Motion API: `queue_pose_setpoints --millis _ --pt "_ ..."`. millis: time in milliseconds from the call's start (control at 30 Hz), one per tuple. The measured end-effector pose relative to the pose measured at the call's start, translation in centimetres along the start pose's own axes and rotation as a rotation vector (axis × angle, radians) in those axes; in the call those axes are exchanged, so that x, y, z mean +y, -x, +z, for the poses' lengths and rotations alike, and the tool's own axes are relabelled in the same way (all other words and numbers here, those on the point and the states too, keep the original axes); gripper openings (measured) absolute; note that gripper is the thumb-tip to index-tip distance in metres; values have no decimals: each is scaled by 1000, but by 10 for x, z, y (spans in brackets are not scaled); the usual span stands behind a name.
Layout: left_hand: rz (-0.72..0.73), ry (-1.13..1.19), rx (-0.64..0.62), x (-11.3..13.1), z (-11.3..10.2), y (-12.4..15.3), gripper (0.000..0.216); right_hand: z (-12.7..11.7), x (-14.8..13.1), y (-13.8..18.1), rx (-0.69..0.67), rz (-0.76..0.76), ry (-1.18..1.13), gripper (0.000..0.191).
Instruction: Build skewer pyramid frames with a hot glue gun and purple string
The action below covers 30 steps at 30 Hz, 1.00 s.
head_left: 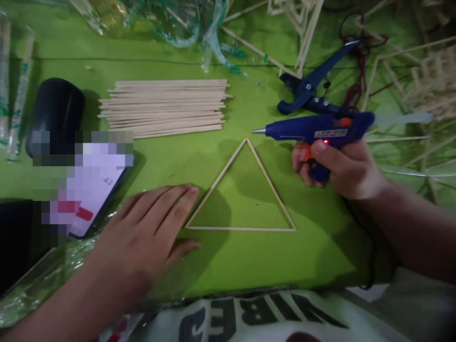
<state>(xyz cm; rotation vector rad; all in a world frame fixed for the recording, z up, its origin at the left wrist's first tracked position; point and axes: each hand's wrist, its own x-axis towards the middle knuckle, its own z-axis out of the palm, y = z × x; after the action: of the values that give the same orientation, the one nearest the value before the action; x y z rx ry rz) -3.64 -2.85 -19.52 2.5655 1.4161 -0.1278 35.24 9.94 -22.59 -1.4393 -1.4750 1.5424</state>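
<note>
Three thin wooden sticks form a triangle (241, 229) flat on the green table, its top corner pointing away from me. My left hand (156, 218) lies flat just left of it, fingers stretched out and fingertips close to the left side; whether they touch the stick I cannot tell. My right hand (342, 166) is wrapped round the handle of a blue hot glue gun (302, 128) with an orange trigger. The gun's metal nozzle hovers near the triangle's top corner, pointing left. A red light glows on its body, and a clear glue stick (404, 118) sticks out of its back.
A pile of wooden sticks (164, 107) lies beyond the triangle. Blue cutters (309, 85) rest behind the glue gun. At left are a black rounded object (57, 111) and a phone (103, 185). Stick frames (434, 85) crowd the right; clear plastic wrapping (199, 33) lies at the back.
</note>
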Motion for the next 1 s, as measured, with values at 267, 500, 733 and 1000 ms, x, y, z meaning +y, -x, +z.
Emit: queue_pose_setpoints --millis 267,500,733,1000 --pt "-1 30 4 1 -2 0 100 2 3 2 53 2 26 68" --pt "-1 8 -8 0 -1 0 89 6 -6 0 23 -15 -3 68" --pt "-16 37 1 1 0 0 83 6 -5 -2 22 1 22 69" --pt "5 33 -2 2 -5 2 97 2 -1 -1 11 1 52 64"
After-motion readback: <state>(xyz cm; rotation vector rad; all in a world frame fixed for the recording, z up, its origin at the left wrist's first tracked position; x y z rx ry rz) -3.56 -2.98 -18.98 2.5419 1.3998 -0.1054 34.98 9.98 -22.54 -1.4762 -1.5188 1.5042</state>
